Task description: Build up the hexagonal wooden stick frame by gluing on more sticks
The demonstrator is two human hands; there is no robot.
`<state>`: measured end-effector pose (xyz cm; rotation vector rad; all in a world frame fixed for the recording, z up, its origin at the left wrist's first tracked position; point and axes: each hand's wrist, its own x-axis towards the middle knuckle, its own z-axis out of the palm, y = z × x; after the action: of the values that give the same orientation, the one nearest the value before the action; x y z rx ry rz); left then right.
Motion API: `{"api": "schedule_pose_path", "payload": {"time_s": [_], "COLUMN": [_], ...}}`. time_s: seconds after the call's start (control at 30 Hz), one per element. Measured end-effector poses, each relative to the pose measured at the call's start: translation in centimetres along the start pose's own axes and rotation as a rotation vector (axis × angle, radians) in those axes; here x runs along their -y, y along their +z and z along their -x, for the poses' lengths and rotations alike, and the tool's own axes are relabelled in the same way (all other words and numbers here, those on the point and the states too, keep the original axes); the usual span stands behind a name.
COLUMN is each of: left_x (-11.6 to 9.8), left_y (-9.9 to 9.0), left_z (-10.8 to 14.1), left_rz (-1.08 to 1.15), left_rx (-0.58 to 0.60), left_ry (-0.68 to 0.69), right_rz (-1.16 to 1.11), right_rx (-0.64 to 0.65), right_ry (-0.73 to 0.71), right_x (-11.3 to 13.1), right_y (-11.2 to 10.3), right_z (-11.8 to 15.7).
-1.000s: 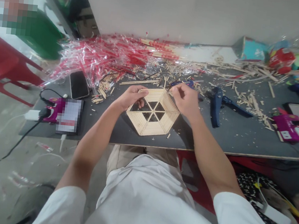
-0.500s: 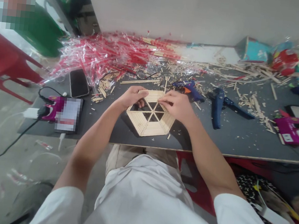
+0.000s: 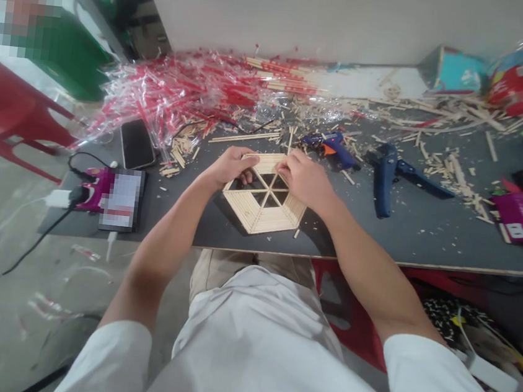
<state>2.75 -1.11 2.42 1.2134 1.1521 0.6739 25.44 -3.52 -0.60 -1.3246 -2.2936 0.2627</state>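
Both hands pinch the stick hexagon [image 3: 265,199] near the bench's front edge: left hand [image 3: 231,166], right hand [image 3: 304,180]; looks like pressing spokes next.

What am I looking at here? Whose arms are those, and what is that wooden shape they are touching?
The camera sits on a person's head and looks down, so the arms are that person's own. The left hand and right hand both rest on a six-sided frame of thin wooden sticks, with spokes like a wheel. It lies on a dark table. Nearby are a blue glue gun, a blue cutting tool, a phone, loose stick scraps and red-striped plastic wrappers.
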Motion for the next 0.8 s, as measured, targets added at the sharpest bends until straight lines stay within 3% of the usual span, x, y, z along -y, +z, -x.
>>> {"api": "schedule_pose_path", "payload": {"time_s": [0.17,0.33,0.53,0.8], "left_x": [-0.3,-0.4,-0.4,0.1], "left_y": [0.2,0.3,0.3,0.2], "left_z": [0.2,0.3,0.3,0.1], "left_rz": [-0.023,-0.018,-0.02,-0.018], "left_rx": [-0.008,-0.014,-0.01,-0.006], "left_ry": [-0.011,-0.027,-0.029,-0.009], "right_rz": [-0.108,-0.211,-0.264,-0.305], "right_rx": [-0.018,-0.134,-0.015,-0.016], "right_ry": [0.05,0.081,0.002,0.047], "right_x": [-0.3,-0.9,-1.1,-0.8], "right_y": [0.5,0.1,-1.0,-1.0], "right_z": [-0.3,-0.5,-0.3,-0.5]}}
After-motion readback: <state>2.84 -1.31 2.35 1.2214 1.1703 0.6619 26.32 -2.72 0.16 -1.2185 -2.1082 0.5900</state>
